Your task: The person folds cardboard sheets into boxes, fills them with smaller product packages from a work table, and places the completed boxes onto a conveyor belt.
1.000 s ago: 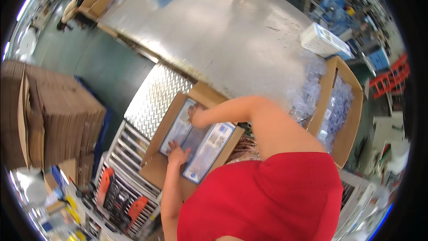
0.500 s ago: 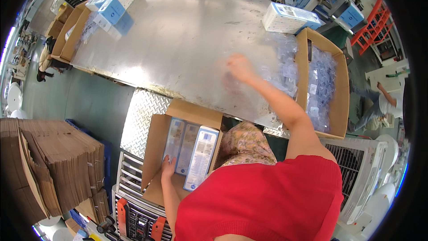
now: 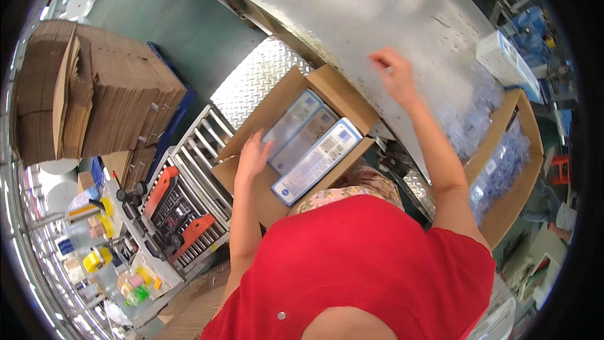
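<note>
A brown cardboard carton (image 3: 296, 82) stands with its flaps up in front of me. Inside lie several slim white-and-blue boxes; the nearest box (image 3: 318, 160) sits higher than the others. My left hand (image 3: 253, 154) is at the carton's left side, thumb and fingers apart, close to the end of the boxes; whether it touches them is unclear. Over the metal table (image 3: 390, 0) my right hand (image 3: 395, 74) is raised, its fingers loosely bent and apart, slightly blurred, with nothing visible in them.
At right, a carton of clear plastic pieces (image 3: 503, 170) stands beside loose plastic pieces (image 3: 465, 126) and a white-blue box (image 3: 506, 60). A roller conveyor (image 3: 211, 132) holds an orange-and-black tape device (image 3: 179, 214). Flattened cartons (image 3: 119, 94) are stacked left; tape rolls (image 3: 97, 258) lie lower left.
The view has turned leftward, bringing the tape device and side bench further in. My right hand has lifted from near the table surface and its fingers have loosened. My left hand stays by the carton.
</note>
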`<state>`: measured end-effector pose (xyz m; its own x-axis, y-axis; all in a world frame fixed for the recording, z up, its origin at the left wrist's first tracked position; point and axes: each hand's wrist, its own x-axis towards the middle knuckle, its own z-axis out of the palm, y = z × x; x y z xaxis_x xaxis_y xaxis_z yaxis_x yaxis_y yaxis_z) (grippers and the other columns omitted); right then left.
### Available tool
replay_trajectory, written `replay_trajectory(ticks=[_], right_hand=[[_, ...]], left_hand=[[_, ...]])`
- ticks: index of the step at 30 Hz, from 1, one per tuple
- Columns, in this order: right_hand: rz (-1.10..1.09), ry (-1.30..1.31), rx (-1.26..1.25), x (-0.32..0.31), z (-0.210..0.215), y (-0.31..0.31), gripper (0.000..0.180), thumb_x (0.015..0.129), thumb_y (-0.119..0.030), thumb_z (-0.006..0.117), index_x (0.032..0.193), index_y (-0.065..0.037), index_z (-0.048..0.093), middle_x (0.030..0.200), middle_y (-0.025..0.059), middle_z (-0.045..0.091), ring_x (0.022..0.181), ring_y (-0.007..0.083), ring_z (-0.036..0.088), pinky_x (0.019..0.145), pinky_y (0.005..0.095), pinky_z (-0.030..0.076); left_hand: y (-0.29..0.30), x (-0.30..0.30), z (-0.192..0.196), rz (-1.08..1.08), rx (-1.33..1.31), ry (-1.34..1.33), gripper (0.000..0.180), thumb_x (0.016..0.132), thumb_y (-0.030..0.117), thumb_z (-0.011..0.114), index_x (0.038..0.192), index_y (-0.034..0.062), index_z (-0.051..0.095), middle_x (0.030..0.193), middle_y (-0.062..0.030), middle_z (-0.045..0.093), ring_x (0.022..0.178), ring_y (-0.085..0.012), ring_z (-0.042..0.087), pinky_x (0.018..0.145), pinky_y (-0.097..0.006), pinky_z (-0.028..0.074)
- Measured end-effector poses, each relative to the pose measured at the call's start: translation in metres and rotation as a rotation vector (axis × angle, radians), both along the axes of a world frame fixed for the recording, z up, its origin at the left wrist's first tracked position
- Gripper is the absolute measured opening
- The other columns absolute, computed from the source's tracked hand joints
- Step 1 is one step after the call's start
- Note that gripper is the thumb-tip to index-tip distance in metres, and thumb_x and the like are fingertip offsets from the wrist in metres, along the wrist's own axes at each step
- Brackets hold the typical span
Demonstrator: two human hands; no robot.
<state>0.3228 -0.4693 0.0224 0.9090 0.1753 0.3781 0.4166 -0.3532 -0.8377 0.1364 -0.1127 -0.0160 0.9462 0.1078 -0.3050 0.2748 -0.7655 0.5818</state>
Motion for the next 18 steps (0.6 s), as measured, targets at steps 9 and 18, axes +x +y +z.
replay_trajectory(ticks=[9, 18], right_hand=[[0.649, 0.003, -0.163, -0.035, 0.004, 0.092, 0.021, 0.080, -0.008, 0.065, 0.101, -0.005, 0.063, 0.102, 0.0106, 0.058, 0.095, 0.0289, 0.058, 0.079, 0.0351, 0.048], [0.339, 0.361, -0.200, 0.043, -0.013, -0.017, 0.018, 0.081, -0.009, 0.066, 0.098, -0.003, 0.066, 0.084, 0.0104, 0.066, 0.072, 0.0197, 0.062, 0.068, 0.0304, 0.051]], left_hand=[[-0.009, -0.007, 0.026, 0.208, -0.207, -0.337, 0.031, 0.085, 0.009, 0.062, 0.113, -0.0026, 0.057, 0.103, -0.0175, 0.062, 0.092, -0.0267, 0.064, 0.080, -0.034, 0.050], [-0.099, 0.176, 0.048, -0.083, -0.163, -0.513, 0.036, 0.085, 0.017, 0.063, 0.114, -0.0024, 0.055, 0.117, -0.0194, 0.056, 0.110, -0.0322, 0.054, 0.094, -0.040, 0.042]])
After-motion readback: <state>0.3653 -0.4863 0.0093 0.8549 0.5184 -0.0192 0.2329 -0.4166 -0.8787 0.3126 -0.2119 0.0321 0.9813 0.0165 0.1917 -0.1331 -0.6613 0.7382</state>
